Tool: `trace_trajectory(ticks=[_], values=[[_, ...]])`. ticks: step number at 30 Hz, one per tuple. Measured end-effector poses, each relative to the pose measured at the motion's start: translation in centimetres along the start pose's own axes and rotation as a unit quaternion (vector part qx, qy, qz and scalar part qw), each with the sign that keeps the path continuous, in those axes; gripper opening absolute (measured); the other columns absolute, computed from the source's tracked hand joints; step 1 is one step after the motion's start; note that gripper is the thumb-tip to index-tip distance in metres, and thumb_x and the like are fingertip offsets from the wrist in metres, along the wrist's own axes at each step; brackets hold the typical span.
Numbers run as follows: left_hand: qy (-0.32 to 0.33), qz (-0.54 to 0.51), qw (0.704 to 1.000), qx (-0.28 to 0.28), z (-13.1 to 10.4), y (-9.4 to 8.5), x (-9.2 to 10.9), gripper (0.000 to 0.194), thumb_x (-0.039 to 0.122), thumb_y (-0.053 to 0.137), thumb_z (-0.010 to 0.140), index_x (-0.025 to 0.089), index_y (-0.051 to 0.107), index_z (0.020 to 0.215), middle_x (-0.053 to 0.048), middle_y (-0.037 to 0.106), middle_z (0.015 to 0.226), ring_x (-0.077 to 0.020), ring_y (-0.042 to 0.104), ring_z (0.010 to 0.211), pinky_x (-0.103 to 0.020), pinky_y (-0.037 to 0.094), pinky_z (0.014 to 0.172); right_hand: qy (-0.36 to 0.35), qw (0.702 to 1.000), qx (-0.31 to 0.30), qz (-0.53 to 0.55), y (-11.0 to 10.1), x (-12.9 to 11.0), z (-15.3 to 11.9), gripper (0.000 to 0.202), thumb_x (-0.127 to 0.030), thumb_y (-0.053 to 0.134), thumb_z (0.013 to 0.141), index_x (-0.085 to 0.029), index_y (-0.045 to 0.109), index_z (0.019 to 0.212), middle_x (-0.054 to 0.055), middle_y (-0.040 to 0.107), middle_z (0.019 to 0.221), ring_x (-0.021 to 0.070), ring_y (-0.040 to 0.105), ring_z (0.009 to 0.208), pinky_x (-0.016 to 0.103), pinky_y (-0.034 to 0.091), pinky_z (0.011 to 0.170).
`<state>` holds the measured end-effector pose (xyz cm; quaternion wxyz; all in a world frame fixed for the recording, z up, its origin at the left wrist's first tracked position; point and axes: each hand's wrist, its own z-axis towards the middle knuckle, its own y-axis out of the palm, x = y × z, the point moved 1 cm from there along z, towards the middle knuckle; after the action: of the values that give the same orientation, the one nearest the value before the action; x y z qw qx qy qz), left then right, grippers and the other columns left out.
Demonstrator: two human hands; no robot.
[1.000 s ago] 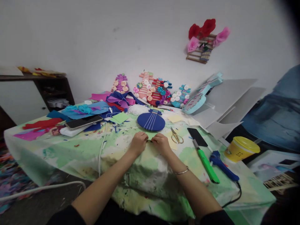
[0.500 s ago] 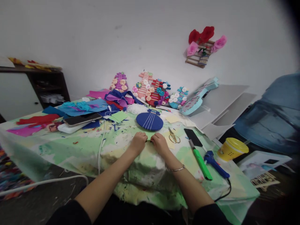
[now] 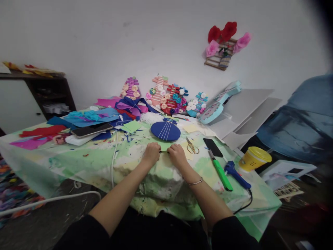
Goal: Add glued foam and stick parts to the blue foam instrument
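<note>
A small piece of light green paper [image 3: 164,148] spans the gap between my hands, close to the table's front edge. My left hand [image 3: 152,152] is closed on its left end, and my right hand [image 3: 177,155] pinches the right end; the fingers hide most of it. Just beyond lies a round dark blue body with white strings [image 3: 165,131], shaped like a small lute. Gold-handled scissors [image 3: 193,147] rest to the right of my right hand, partly over a pale yellow sheet [image 3: 189,156]. Green paper squares [image 3: 131,126] lie farther left.
On the right are a black phone [image 3: 212,147], a green-handled cutter [image 3: 221,173], a blue glue gun [image 3: 237,175] with its cord, and a yellow tub [image 3: 255,159]. Coloured felt and another phone [image 3: 91,130] cover the left. Flower-decorated instruments [image 3: 171,99] lean against the wall.
My hands have drawn slightly apart, the left shifting a little leftward, so more of the green paper shows between them. The camera view has tilted slightly; the other things have stayed in place.
</note>
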<state>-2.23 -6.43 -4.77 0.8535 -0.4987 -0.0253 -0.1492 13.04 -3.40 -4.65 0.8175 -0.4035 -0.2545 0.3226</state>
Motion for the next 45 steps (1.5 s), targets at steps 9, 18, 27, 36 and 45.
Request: trace_trajectory(ticks=[9, 18, 27, 36, 45], values=[[0.059, 0.009, 0.998, 0.014, -0.1, -0.1, 0.6, 0.019, 0.007, 0.048, 0.076, 0.014, 0.065, 0.071, -0.009, 0.062, 0.074, -0.0216, 0.054, 0.078, -0.034, 0.037, 0.072, 0.011, 1.0, -0.011, 0.008, 0.8, 0.3, 0.0, 0.019, -0.007, 0.049, 0.083, -0.014, 0.064, 0.074, 0.008, 0.057, 0.073, 0.0201, 0.044, 0.077, 0.03, 0.033, 0.07], [0.14, 0.037, 0.989, 0.008, -0.2, -0.2, 1.9, 0.02, 0.011, 0.045, 0.082, 0.013, 0.063, 0.075, -0.012, 0.058, 0.075, -0.0255, 0.051, 0.08, -0.039, 0.035, 0.073, 0.002, 0.999, -0.007, 0.054, 0.5, 0.2, 0.2, 0.021, -0.004, 0.047, 0.079, -0.015, 0.064, 0.072, 0.006, 0.056, 0.073, 0.0188, 0.045, 0.076, 0.03, 0.035, 0.07], [0.135, 0.064, 0.989, -0.001, 0.0, 0.0, 1.8, 0.02, 0.008, 0.043, 0.081, 0.01, 0.063, 0.077, -0.014, 0.057, 0.074, -0.0259, 0.051, 0.077, -0.038, 0.035, 0.071, 0.02, 0.996, 0.007, 0.083, 0.7, 0.3, 0.1, 0.023, 0.001, 0.047, 0.073, -0.016, 0.062, 0.071, 0.005, 0.054, 0.071, 0.0179, 0.045, 0.074, 0.028, 0.034, 0.068], [0.179, 0.08, 0.981, -0.005, -0.1, -0.2, 2.6, 0.023, 0.008, 0.039, 0.084, 0.009, 0.063, 0.082, -0.015, 0.058, 0.078, -0.0275, 0.05, 0.08, -0.04, 0.034, 0.071, 0.063, 0.994, 0.024, 0.084, 0.8, 0.2, -0.1, 0.02, -0.001, 0.046, 0.071, -0.017, 0.056, 0.067, 0.005, 0.053, 0.07, 0.0172, 0.045, 0.071, 0.025, 0.033, 0.063], [0.146, 0.079, 0.986, -0.015, 0.0, 0.0, 2.1, 0.021, 0.009, 0.042, 0.083, 0.01, 0.063, 0.08, -0.014, 0.058, 0.077, -0.0258, 0.051, 0.079, -0.038, 0.034, 0.071, 0.071, 0.994, 0.015, 0.085, 1.0, 0.2, -0.3, 0.019, -0.003, 0.047, 0.075, -0.017, 0.059, 0.069, 0.005, 0.055, 0.07, 0.0177, 0.047, 0.073, 0.026, 0.034, 0.065]])
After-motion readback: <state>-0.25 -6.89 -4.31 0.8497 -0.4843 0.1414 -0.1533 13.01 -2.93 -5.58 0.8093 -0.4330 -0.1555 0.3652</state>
